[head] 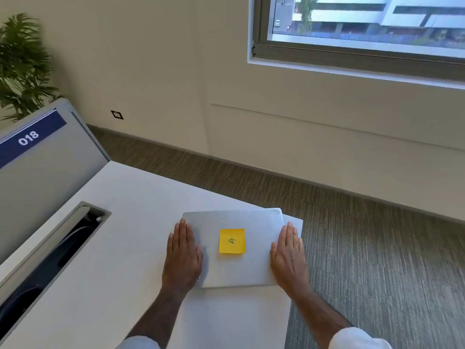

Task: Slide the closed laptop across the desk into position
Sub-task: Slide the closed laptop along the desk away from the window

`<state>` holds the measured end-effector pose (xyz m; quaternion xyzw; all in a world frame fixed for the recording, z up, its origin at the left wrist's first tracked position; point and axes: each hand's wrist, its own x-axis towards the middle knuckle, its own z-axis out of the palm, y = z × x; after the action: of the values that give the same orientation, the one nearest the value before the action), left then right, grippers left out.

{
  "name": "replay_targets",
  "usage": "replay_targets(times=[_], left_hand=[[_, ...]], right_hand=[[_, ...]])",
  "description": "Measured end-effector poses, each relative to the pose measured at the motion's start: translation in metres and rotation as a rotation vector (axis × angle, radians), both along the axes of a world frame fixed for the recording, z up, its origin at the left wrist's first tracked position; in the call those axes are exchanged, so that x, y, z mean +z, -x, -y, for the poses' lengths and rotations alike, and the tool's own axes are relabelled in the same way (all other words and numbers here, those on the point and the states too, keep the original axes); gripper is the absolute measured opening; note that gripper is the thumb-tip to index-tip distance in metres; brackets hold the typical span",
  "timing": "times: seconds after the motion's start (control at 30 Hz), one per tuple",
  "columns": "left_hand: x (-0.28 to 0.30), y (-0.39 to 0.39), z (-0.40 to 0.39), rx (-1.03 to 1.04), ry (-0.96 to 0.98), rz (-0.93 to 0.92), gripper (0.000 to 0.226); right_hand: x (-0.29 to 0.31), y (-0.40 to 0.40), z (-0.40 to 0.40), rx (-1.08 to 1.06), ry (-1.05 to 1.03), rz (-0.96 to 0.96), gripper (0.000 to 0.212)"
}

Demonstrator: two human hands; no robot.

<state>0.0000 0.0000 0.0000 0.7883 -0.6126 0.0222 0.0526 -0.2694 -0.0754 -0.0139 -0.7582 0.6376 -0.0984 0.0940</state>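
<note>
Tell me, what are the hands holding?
Both hands lie flat on the closed laptop: the left hand on its left edge, the right hand on its right edge. Nothing is gripped.

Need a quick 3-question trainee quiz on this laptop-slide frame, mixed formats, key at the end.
1. True or false: the laptop is closed, with a yellow sticky note on its lid.
2. Multiple choice: where do the left hand and right hand rest? A) both on the note B) flat, one on each side edge of the lid C) on the bare desk, apart from the laptop
3. Fill in: the blue strip on the grey partition panel reads ___.

Key: 1 true; 2 B; 3 018
</note>
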Motion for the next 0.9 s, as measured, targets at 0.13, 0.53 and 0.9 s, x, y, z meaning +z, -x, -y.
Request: replay_targets(times=[0.13,0.53,0.9], left_hand=[[0.006,0.001,0.001,0.089,-0.029,-0.076,0.067],[0.014,0.014,0.006,0.195,-0.119,-0.06,0.062],[0.012,0.013,0.014,0.26,-0.095,-0.104,0.058]], right_hand=[[0.007,-0.001,0.002,-0.048,-0.043,0.016,0.06],[0.018,-0.008,0.007,-0.072,-0.077,-0.136,0.06],[0.02,-0.017,0.012,-0.127,-0.093,-0.064,0.054]])
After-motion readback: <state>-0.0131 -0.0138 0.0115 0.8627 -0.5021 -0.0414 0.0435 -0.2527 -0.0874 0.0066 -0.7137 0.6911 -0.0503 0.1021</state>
